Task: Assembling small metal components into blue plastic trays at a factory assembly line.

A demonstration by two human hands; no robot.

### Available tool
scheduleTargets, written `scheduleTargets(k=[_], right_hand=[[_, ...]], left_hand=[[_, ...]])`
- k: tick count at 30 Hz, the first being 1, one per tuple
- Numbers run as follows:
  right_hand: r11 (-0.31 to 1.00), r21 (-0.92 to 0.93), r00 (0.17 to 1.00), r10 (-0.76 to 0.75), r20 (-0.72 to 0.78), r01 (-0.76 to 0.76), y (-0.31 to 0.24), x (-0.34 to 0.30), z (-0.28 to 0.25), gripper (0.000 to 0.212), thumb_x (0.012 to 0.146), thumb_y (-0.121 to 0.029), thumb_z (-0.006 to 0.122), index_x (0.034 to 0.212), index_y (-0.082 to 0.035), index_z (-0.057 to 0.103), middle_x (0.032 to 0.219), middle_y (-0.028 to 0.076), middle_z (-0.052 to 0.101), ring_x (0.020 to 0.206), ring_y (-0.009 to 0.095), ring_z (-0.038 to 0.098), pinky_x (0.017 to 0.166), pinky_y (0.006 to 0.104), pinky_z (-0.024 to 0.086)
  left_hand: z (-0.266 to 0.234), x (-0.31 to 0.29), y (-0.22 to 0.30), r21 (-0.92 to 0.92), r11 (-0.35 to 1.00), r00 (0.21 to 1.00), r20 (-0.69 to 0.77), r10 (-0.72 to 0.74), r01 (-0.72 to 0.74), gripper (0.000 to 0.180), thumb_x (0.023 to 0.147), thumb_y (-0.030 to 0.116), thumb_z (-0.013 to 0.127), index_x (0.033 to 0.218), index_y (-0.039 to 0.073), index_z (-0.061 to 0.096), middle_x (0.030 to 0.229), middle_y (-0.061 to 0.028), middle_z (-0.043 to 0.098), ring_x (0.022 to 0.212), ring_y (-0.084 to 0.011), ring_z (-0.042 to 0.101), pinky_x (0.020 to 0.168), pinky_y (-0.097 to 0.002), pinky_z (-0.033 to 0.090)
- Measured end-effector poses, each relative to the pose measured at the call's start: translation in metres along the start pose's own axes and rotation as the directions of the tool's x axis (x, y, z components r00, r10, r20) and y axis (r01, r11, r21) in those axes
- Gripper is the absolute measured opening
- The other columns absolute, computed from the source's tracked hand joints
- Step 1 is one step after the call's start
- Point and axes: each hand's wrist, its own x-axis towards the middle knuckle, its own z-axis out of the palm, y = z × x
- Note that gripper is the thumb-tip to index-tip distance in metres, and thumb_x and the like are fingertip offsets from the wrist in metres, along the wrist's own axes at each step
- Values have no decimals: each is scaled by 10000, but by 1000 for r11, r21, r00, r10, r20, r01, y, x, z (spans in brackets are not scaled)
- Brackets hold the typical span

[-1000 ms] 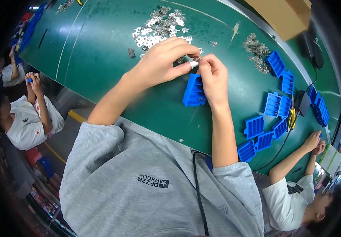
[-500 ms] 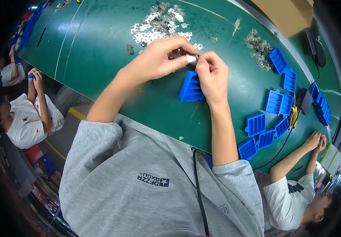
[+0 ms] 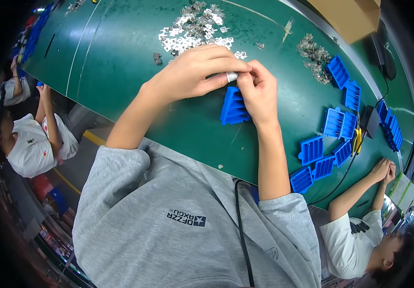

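My left hand (image 3: pixel 195 72) is closed, its fingertips meeting those of my right hand (image 3: pixel 259 91) above the table. White tape wraps the left thumb tip (image 3: pixel 232 76). Both hands are pinched; whatever lies between the fingertips is hidden. Just below them is a blue plastic tray with slots (image 3: pixel 233 106), its right edge partly behind my right hand. I cannot tell whether that hand touches it. Beyond my left hand spreads a pile of small white and metal clip-like parts (image 3: pixel 195 31).
On the green table (image 3: pixel 135 72), several blue slotted trays (image 3: pixel 311 150) lie to the right, near yellow-handled scissors (image 3: pixel 356 140) and a black cable. A heap of metal clips (image 3: pixel 314 55) sits at far right. A co-worker's hands (image 3: pixel 384 170) rest on the right edge; others sit left.
My left fingers have come down over the right fingertips, covering the small dark gap seen before. The blue tray sits slightly farther right. The left co-worker's hands have shifted.
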Motion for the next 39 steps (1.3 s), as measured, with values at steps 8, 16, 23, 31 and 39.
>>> scheduleTargets(k=[8, 16, 23, 31, 39], right_hand=[[998, 53, 998, -27, -49, 29, 1, -1, -1, 114, 878, -59, 583, 784, -2, 551, 617, -52, 512, 578, 2, 416, 485, 198, 329], [998, 60, 998, 13, -69, -9, 2, 0, -1, 119, 902, -83, 563, 810, -9, 557, 624, -61, 487, 573, 4, 395, 491, 199, 313], [988, 154, 995, 22, -97, -7, -1, 1, -1, 121, 923, -111, 553, 841, -23, 566, 688, -42, 514, 603, 24, 452, 513, 205, 355], [986, 159, 998, 48, -40, -41, -2, -1, 3, 181, 953, -182, 554, 925, -12, 610, 699, -17, 544, 622, 41, 484, 540, 205, 375], [988, 152, 998, 34, -52, -26, -5, -2, 8, 206, 963, -184, 548, 998, 3, 625, 719, -14, 546, 646, 43, 482, 565, 202, 380]], left_hand=[[-8, -2, 1, 68, 987, 988, -45, -145, 148, 243, 773, -20, 654, 1013, 15, 655, 931, -98, 659, 851, -224, 633, 741, -314, 507], [-16, -9, -9, -192, 900, 885, -190, -424, 391, 217, 916, 19, 529, 1115, -3, 614, 1090, -60, 647, 951, -129, 606, 805, -236, 489], [-37, -22, -51, -119, 850, 742, -436, -508, 513, 249, 927, 44, 542, 1165, 32, 611, 1073, -24, 652, 865, -68, 573, 704, -213, 475], [-22, -10, -21, -305, 764, 695, -319, -645, 569, 238, 905, 91, 570, 1128, 33, 633, 997, 21, 645, 779, -29, 511, 669, -192, 431], [10, -1, 7, -725, 522, 778, 31, -627, 450, 198, 908, 123, 631, 1076, 22, 605, 930, 10, 621, 802, -37, 566, 705, -203, 468]])
